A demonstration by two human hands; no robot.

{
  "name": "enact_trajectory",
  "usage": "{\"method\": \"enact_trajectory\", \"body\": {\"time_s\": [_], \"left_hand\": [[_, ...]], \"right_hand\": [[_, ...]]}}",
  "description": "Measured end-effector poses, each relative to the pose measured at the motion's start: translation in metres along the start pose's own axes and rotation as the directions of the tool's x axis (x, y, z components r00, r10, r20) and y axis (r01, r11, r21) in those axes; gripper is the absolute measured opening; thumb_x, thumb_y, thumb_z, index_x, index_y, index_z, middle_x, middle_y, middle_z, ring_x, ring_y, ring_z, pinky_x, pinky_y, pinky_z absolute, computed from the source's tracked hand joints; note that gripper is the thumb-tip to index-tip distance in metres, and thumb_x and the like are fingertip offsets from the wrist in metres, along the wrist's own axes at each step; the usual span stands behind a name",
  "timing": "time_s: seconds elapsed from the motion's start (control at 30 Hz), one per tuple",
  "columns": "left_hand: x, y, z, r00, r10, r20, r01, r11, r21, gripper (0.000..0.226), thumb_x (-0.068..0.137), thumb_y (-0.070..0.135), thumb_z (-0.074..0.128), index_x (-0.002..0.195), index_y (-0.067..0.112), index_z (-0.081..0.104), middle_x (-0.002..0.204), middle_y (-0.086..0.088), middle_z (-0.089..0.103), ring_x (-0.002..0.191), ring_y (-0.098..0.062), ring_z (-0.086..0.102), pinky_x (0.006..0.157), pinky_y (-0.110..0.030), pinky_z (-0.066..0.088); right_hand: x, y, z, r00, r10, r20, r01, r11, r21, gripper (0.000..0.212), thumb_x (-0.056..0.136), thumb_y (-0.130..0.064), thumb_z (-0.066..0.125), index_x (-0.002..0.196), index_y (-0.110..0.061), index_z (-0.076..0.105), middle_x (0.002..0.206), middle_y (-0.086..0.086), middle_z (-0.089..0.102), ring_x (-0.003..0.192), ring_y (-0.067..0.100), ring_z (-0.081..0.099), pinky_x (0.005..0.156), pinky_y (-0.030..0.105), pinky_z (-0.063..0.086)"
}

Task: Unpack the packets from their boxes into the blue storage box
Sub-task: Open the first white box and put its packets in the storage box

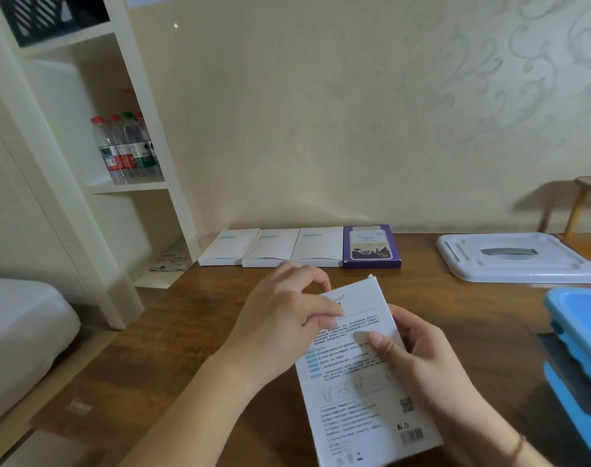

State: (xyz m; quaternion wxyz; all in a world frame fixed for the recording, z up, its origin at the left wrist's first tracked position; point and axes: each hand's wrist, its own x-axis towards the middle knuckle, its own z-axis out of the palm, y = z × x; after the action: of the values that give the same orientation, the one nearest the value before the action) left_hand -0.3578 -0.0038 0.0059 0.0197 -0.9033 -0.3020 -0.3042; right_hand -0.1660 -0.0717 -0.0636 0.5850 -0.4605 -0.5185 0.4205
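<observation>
A flat white box with printed text on its back is held above the wooden table, tilted with its top end away from me. My right hand grips its right edge, thumb pressed on the printed face. My left hand is at the box's upper left, fingers curled and touching its top part. Three white boxes and a purple box lie in a row at the table's far edge. The blue storage box stands at the right, partly out of view.
A white lid lies at the far right of the table. A white shelf unit with water bottles stands to the left, a bed beside it. A wooden stool shows at the right by the wall.
</observation>
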Motion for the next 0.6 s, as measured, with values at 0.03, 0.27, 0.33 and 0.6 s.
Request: {"method": "enact_trajectory", "body": {"time_s": [0.03,0.27,0.33,0.6], "left_hand": [[0.002,0.0,-0.002,0.998,0.07,-0.008,-0.069,0.996,0.062,0.015,0.079,0.025,0.08,0.092,0.033,0.078,0.115,0.011,0.059,0.109,-0.008,0.046,0.081,-0.023,0.049],[0.001,-0.005,0.007,0.965,0.26,-0.04,-0.252,0.958,0.14,0.008,0.082,0.012,0.073,0.084,0.02,0.072,0.106,0.001,0.064,0.101,-0.017,0.056,0.08,-0.028,0.053],[-0.001,-0.001,0.014,0.984,0.071,-0.162,-0.083,0.994,-0.071,0.007,0.085,0.008,0.072,0.083,0.015,0.07,0.096,0.005,0.061,0.088,-0.01,0.057,0.07,-0.025,0.052],[0.013,0.01,0.02,0.865,-0.497,-0.074,0.378,0.741,-0.555,0.015,0.088,0.016,0.07,0.076,0.024,0.068,0.073,0.014,0.068,0.073,-0.001,0.065,0.055,-0.011,0.046]], "right_hand": [[-0.001,0.001,0.001,1.0,-0.002,-0.004,0.002,1.0,0.026,0.035,0.081,-0.034,0.07,0.115,-0.029,0.067,0.108,0.005,0.074,0.095,0.028,0.072,0.077,0.049,0.059],[-0.004,0.005,0.005,0.999,-0.031,-0.025,0.032,0.999,0.005,0.035,0.086,-0.029,0.071,0.119,-0.023,0.065,0.106,0.005,0.075,0.094,0.028,0.072,0.079,0.049,0.058],[-0.007,0.005,0.007,0.998,-0.062,-0.026,0.062,0.998,-0.016,0.034,0.085,-0.029,0.069,0.118,-0.025,0.065,0.105,0.002,0.075,0.093,0.025,0.073,0.074,0.04,0.06],[-0.011,0.009,0.009,0.992,-0.103,-0.067,0.1,0.993,-0.059,0.042,0.081,-0.036,0.066,0.123,-0.031,0.062,0.11,-0.006,0.074,0.097,0.017,0.072,0.076,0.038,0.059]]}}
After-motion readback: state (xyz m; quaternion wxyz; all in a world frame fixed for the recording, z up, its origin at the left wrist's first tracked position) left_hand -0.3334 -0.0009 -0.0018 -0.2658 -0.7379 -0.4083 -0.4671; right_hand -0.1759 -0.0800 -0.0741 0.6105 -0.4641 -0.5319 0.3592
